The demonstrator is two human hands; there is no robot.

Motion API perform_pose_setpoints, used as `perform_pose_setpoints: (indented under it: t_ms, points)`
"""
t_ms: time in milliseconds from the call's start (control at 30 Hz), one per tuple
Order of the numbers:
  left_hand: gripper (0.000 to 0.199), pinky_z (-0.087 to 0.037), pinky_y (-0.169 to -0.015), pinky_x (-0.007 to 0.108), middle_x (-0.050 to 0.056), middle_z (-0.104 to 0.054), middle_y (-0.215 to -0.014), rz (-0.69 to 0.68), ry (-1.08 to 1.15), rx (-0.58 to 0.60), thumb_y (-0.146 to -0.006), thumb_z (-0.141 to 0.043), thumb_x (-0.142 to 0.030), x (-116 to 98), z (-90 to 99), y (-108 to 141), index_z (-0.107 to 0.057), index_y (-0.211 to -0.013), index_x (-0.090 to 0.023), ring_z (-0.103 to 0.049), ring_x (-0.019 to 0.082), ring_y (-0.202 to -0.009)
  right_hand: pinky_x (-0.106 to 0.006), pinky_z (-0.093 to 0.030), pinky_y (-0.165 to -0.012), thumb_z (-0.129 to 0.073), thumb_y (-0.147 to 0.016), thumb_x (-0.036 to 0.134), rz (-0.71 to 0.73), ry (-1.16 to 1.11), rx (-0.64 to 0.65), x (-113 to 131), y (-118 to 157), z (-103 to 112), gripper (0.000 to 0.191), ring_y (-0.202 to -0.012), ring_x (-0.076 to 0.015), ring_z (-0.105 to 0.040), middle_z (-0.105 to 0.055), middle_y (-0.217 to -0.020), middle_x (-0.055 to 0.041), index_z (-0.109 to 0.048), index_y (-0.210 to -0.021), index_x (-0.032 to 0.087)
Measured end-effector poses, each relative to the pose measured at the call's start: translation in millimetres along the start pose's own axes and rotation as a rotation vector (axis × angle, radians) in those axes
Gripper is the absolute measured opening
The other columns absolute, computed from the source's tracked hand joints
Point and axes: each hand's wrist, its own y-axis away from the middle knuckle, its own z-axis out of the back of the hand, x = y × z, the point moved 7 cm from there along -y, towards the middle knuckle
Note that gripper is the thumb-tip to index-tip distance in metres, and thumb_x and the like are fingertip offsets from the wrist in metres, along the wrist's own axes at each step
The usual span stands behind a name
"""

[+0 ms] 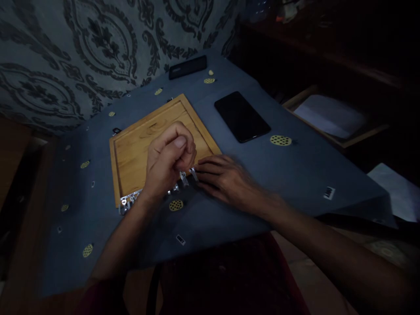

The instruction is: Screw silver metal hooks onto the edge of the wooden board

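A wooden board [131, 153] with a raised rim lies on the blue tablecloth. Small shiny metal clips [183, 178] are lined up along its near edge, partly behind my left forearm. Above the board, my left hand [172, 155] is curled closed with the thumb over the fingers; anything inside is hidden. My right hand [226, 177] lies low by the board's near right corner, fingers stretched out. Its fingertips are at the rightmost metal clip [193, 173]; I cannot tell whether they press on it.
A black smartphone [242, 116] lies right of the board. A dark phone case [187, 67] is at the back by the patterned wall covering [105, 39]. A small dark object [116, 131] touches the board's far left corner. An open drawer [331, 116] holds papers beyond the table's right edge.
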Motion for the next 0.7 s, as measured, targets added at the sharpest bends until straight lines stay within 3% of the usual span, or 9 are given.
perform_pose_setpoints:
  t_ms: [267,333,400,567,700]
  points:
    - [0.025,-0.021,-0.042,0.023,-0.010,-0.023,-0.046,0.117,-0.002,0.225,-0.092,-0.074,-0.040,0.5,-4.6,-3.6,-0.065,-0.078,-0.021,-0.015,0.004,-0.037,-0.048,-0.055,-0.099,-0.061,-0.103,0.024,-0.010,-0.021,0.019,-1.4,0.6,-2.1,0.022,-0.118,-0.0285,-0.068,-0.079,-0.117,-0.0096,-0.080,-0.112,0.019]
    - [0.023,-0.022,-0.042,0.022,-0.010,-0.023,-0.047,0.097,0.007,0.223,-0.094,-0.071,-0.036,-1.6,-4.7,-3.2,-0.066,-0.078,-0.020,-0.014,0.004,-0.037,-0.047,-0.055,-0.099,-0.059,-0.104,0.024,-0.007,-0.012,0.014,-1.0,0.7,-1.4,0.023,-0.119,-0.0281,-0.068,-0.079,-0.118,-0.0096,-0.079,-0.113,0.019]
    - [0.023,-0.023,-0.043,0.023,-0.010,-0.023,-0.048,0.028,-0.008,0.123,-0.095,-0.069,-0.034,-7.3,-0.7,-2.7,-0.065,-0.077,-0.020,-0.015,0.005,-0.038,-0.045,-0.055,-0.099,-0.057,-0.106,0.026,0.001,-0.004,-0.003,-0.1,0.5,0.2,0.025,-0.117,-0.0267,-0.068,-0.080,-0.117,-0.0092,-0.079,-0.112,0.018]
    - [0.030,-0.022,-0.045,0.025,-0.008,-0.023,-0.050,-0.116,-0.110,-0.338,-0.096,-0.069,-0.039,-26.6,19.3,6.8,-0.060,-0.074,-0.022,-0.020,0.008,-0.043,-0.046,-0.055,-0.101,-0.055,-0.108,0.029,-0.002,-0.002,0.013,0.0,-0.2,-0.1,0.027,-0.119,-0.0266,-0.068,-0.079,-0.119,-0.0089,-0.078,-0.116,0.018]
    - [0.043,-0.029,-0.049,0.028,-0.005,-0.027,-0.058,-0.103,-0.113,-0.452,-0.096,-0.068,-0.056,-28.2,24.5,12.7,-0.058,-0.071,-0.023,-0.025,0.010,-0.048,-0.047,-0.055,-0.101,-0.055,-0.108,0.028,0.004,-0.010,0.010,0.1,-0.2,0.7,0.027,-0.119,-0.0267,-0.068,-0.079,-0.120,-0.0087,-0.078,-0.117,0.018]
